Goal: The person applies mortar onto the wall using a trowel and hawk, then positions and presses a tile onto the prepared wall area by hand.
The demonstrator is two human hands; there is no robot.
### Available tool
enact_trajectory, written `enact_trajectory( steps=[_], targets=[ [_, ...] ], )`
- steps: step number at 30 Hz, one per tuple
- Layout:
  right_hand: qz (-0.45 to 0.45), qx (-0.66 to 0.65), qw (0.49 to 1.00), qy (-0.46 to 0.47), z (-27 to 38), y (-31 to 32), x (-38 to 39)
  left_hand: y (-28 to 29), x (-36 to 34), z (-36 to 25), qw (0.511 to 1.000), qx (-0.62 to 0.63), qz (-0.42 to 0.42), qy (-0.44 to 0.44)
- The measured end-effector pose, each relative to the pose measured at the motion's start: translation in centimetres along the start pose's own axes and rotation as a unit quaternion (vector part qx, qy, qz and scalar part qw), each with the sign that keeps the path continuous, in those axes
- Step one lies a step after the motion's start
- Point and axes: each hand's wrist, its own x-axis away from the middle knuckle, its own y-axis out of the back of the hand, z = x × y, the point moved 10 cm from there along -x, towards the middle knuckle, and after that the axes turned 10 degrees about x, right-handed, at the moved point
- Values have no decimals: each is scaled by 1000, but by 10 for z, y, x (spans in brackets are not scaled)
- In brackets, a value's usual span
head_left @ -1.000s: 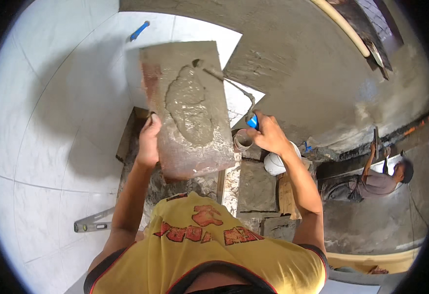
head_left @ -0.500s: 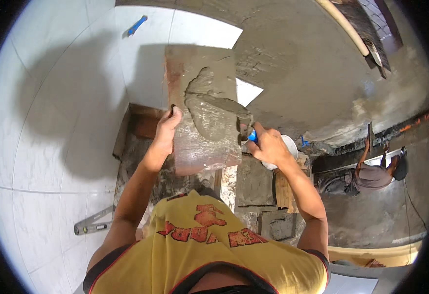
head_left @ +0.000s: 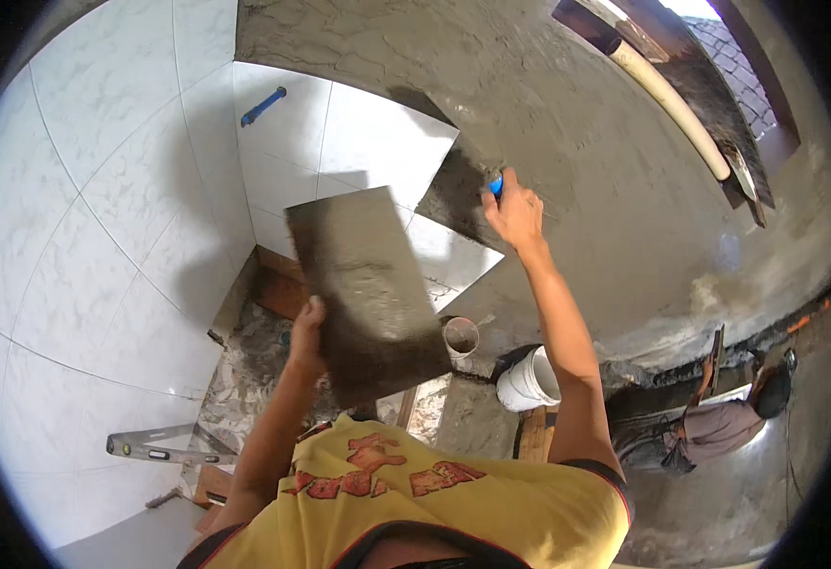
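Note:
My left hand [head_left: 309,332] grips the edge of a flat rectangular board [head_left: 344,275], brown and smeared with wet grey mortar. The board is tilted in front of my chest. My right hand [head_left: 515,211] is closed round the blue handle of a trowel [head_left: 495,185], held out to the mortar-coated wall [head_left: 614,228]. Its blade is mostly hidden, so I cannot tell whether it touches the wall. Left of the trowel, white marbled tiles [head_left: 387,133] cover part of the wall with a stepped edge.
A blue pipe fitting [head_left: 264,106] sticks out of the tiles. Below stand a white bucket [head_left: 521,384] and a smaller pail [head_left: 461,336]. A spirit level [head_left: 155,446] is at lower left. A pale pipe [head_left: 666,104] lies by the opening at upper right. Another person [head_left: 719,431] works at right.
My right hand has moved the trowel off the board, up to the wall. The board has dropped lower and turned, and its thick mound of mortar is gone. The view has shifted.

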Motion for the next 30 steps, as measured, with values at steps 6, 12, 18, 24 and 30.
enact_trajectory(
  steps=[6,12,18,24,30],
  targets=[
    [35,-6,999,-8,-23,-48,-48,83,29,-65,982,-20,36,-186],
    [111,31,993,11,-28,-83,-63,122,112,-122,944,5,-37,-327],
    [249,-158,954,-50,-47,-101,-81,163,162,-146,918,8,-132,-374],
    [301,-303,900,-87,-50,-83,-103,181,175,-152,894,10,-215,-393],
    [232,-216,947,-61,-48,-48,-121,193,170,-161,901,-31,-200,-383]
  ],
)
